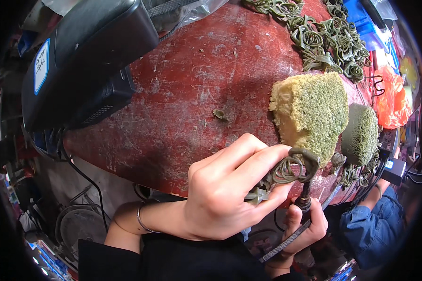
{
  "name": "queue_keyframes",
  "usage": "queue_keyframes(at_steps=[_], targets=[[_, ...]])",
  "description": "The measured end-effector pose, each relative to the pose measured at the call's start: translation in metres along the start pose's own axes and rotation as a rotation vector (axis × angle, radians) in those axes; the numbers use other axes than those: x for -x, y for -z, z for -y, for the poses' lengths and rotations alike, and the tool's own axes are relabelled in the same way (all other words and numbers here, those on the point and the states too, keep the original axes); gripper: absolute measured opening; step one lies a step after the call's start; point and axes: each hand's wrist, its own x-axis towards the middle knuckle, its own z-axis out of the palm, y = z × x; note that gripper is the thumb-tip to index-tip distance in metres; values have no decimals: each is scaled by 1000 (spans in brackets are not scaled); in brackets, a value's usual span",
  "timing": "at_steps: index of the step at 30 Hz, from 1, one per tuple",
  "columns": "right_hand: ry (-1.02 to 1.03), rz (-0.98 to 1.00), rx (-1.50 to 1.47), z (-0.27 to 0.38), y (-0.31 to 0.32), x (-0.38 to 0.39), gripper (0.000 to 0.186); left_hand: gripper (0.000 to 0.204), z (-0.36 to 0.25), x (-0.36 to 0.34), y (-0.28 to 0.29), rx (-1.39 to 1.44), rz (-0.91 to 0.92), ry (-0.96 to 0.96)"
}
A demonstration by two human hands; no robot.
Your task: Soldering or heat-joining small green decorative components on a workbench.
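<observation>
My left hand (225,187) pinches an olive-green coiled piece (285,171) of looped, curled strands between thumb and fingers, just above the table's near edge. My right hand (307,225), lower and to the right, is closed around a slim dark tool (303,202) with a ringed collar. Its thick bent tip (309,159) arches up beside the coiled piece and seems to touch it. A grey ribbed strip (286,241) runs down across the right fingers. Just beyond the hands lies a crumbly yellow-green foam block (314,112).
A red scuffed table (192,93) bears a black device (89,61) at left and a heap of green coiled pieces (323,42) at far right. A round green foam block (360,135) and an orange plastic bag (391,100) lie right. Another person's denim sleeve (375,225) is at lower right.
</observation>
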Motion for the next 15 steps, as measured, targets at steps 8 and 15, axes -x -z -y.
queue_keyframes(at_steps=[8,15], targets=[[45,-23,10,1,-3,-3,35,36,0,0,0,-20,16,-10],[55,-8,7,2,-2,-3,35,37,2,1,-1,-42,13,-46]])
